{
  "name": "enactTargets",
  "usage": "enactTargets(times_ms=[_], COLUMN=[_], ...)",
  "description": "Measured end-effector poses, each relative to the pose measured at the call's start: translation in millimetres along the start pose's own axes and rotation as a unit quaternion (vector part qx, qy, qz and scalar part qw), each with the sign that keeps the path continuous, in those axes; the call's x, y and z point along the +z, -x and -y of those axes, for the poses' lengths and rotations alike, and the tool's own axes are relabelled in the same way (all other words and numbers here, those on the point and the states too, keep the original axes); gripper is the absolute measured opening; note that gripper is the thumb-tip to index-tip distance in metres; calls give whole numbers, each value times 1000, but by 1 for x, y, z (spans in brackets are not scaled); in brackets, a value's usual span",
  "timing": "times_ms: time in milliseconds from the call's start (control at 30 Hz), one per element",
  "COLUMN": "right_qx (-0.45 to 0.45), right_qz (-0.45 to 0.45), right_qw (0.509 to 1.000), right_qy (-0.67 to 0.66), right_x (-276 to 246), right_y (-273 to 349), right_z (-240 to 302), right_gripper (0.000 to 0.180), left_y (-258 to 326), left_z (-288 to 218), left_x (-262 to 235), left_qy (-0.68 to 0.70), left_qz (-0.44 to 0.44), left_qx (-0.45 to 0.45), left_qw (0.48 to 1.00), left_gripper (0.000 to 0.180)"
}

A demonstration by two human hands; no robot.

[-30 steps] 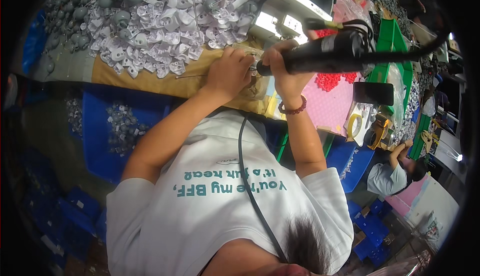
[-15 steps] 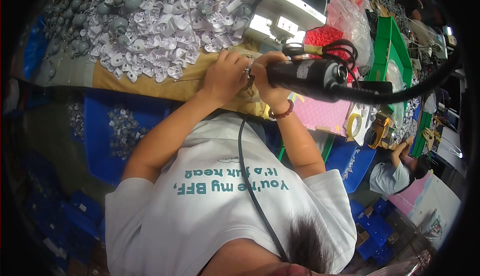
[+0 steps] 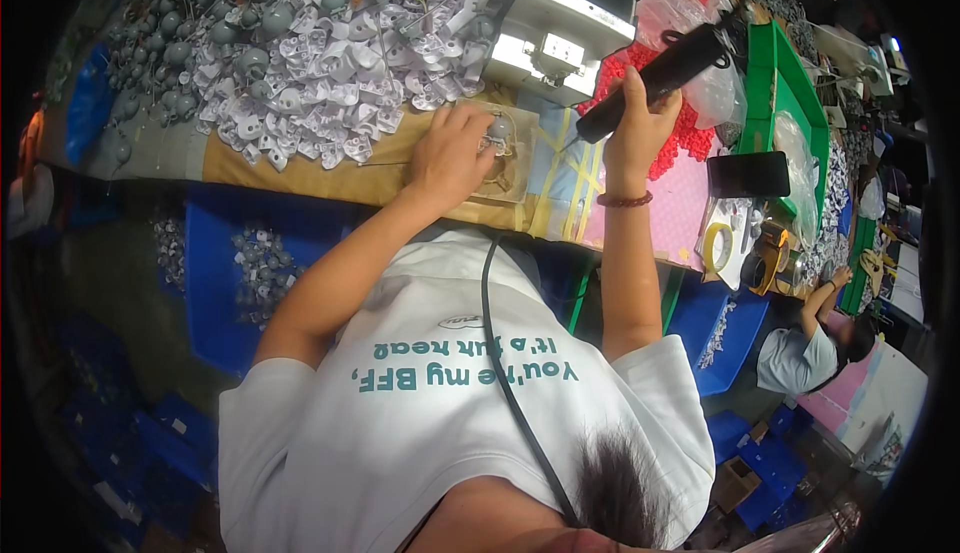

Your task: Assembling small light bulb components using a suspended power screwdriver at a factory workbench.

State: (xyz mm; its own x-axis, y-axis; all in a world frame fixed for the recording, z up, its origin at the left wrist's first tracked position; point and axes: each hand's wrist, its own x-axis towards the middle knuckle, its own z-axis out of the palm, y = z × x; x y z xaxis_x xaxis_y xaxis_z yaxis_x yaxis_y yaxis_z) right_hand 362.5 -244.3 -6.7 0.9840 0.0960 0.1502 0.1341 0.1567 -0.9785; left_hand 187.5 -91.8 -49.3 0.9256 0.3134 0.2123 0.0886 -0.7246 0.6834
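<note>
My right hand [image 3: 640, 133] grips a black electric screwdriver [image 3: 660, 75], tilted, with its thin bit pointing down to the left. The tool is raised above the right part of the bench, apart from the work. My left hand [image 3: 450, 156] rests on the bench, its thumb and forefinger at a small grey round part [image 3: 499, 127]. That part sits on a clear flat fixture [image 3: 508, 191] taped near the bench's front edge. A heap of white plastic pieces [image 3: 330, 83] lies just beyond my left hand. Some fingertips are partly hidden.
Grey round parts [image 3: 175, 53] are piled far left. A white boxy machine [image 3: 565, 18] stands behind the fixture, with red small parts [image 3: 685, 143] beside it. Right are a green tray [image 3: 775, 83], a black phone [image 3: 748, 175] and a tape roll [image 3: 716, 247]. Another person [image 3: 800, 353] sits far right.
My right hand has lifted the screwdriver away from the fixture, up and to the right. My left hand stays beside the grey part, which now shows. The view has shifted slightly.
</note>
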Motion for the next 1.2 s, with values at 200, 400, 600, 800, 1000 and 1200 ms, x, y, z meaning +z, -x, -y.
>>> enactTargets(times_ms=[200, 400, 600, 800, 1000, 1200], right_qx=[-178, -165, 51, 204, 62, -193], right_qz=[75, 229, 185, 217, 192, 191], right_qw=[953, 922, 981, 951, 972, 741], right_qy=[233, 266, 25, -88, 123, 614], right_x=[-9, 23, 48, 39, -49, -108], right_y=[47, 82, 73, 61, 13, -21], right_z=[-11, -43, -35, -10, -13, -34], right_gripper=[26, 14, 16, 23, 18, 12], left_y=[9, 9, 8, 13, 58, 74], left_z=[0, 0, 0, -5, -10, 4], left_x=[1, 2, 1, -10, -142, -200], left_qy=[18, 6, 0, 102, -18, -227], left_qz=[-32, -33, -16, -5, 175, 153], left_qx=[34, 41, 52, 2, -42, -60], left_qw=[999, 999, 998, 995, 983, 960], left_gripper=[33, 32, 32, 33, 34, 27])
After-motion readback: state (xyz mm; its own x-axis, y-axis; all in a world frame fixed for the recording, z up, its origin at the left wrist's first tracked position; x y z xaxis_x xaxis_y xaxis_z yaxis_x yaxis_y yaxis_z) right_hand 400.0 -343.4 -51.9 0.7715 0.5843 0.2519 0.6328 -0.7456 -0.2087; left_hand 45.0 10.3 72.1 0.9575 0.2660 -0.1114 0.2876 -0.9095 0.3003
